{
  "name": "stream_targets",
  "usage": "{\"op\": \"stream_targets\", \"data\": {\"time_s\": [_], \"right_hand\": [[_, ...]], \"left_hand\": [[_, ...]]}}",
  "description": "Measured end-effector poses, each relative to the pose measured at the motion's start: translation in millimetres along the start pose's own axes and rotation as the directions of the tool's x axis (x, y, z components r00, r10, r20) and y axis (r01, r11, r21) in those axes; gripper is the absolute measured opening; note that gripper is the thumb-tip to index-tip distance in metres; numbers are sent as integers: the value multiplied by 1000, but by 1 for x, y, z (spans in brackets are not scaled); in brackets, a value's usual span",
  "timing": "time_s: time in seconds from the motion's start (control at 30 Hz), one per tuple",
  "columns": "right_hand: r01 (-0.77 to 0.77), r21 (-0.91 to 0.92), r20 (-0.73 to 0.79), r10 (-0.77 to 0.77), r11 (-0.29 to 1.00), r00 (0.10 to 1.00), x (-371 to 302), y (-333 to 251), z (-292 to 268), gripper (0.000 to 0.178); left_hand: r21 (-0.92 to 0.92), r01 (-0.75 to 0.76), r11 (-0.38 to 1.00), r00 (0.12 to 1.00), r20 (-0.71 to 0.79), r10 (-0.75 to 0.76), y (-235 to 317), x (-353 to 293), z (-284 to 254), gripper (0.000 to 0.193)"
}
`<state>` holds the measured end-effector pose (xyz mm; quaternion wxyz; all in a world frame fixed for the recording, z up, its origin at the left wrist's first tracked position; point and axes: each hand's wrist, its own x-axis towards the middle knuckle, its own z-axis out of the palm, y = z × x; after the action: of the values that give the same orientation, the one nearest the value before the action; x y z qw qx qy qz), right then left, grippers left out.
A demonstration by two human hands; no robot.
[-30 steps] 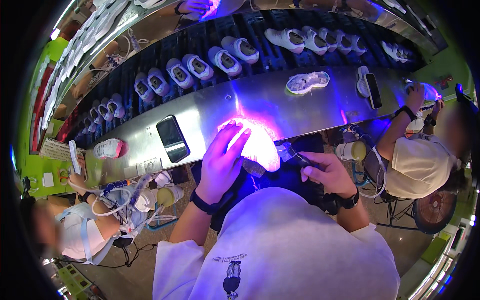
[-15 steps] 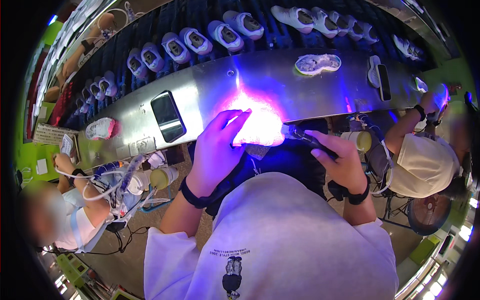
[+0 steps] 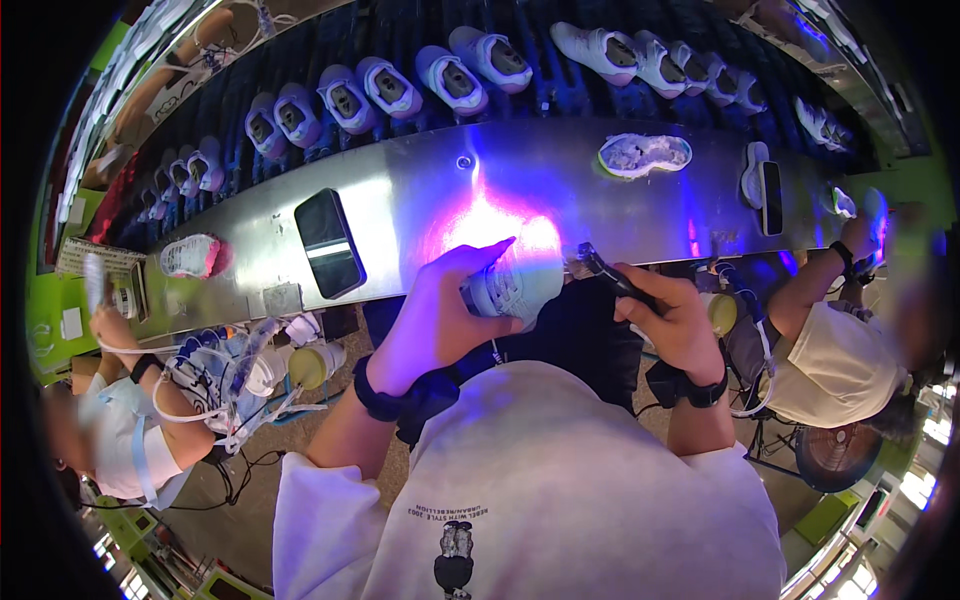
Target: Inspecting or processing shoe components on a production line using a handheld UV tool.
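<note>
My left hand [image 3: 438,308] grips a pale laced shoe [image 3: 540,282] at the bench's near edge, thumb and fingers spread around its sides. A violet-pink glow washes over the shoe's far end. In my right hand [image 3: 682,325] is a small dark-handled brush [image 3: 618,278], fingers wrapped round the handle. Its head is just right of the shoe, with a small gap between them. On the metal bench [image 3: 400,190], left of my left hand, lies a dark phone [image 3: 331,244].
Rows of pale shoes [image 3: 452,82] stand on a roller conveyor [image 3: 545,105] beyond the bench. A shoe sole [image 3: 645,156] lies at the right, another with pink [image 3: 190,256] at the left. Co-workers sit on both sides, near a yellowish pot [image 3: 316,366] and a fan [image 3: 840,452].
My left hand has turned and lowered the shoe toward me, so its laces show and the bright glare on it has shrunk. The brush has drawn slightly away from the shoe.
</note>
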<state>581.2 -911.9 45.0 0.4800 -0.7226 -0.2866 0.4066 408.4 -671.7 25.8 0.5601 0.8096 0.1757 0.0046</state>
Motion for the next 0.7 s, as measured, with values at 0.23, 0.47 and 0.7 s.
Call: {"op": "stream_targets", "data": {"time_s": [0.23, 0.47, 0.7], "right_hand": [[173, -123, -30, -178, 977, 984, 14, -15, -6, 40], [158, -82, 46, -155, 984, 987, 4, -20, -6, 43], [82, -98, 65, -76, 992, 995, -6, -4, 2, 43]], "left_hand": [[-169, 16, 986, 1000, 4, -15, -3, -12, 12, 90], [-327, 42, 944, 997, 71, -19, 1, -26, 11, 88], [-618, 199, 761, 977, 189, -102, 3, -26, 17, 61]]}}
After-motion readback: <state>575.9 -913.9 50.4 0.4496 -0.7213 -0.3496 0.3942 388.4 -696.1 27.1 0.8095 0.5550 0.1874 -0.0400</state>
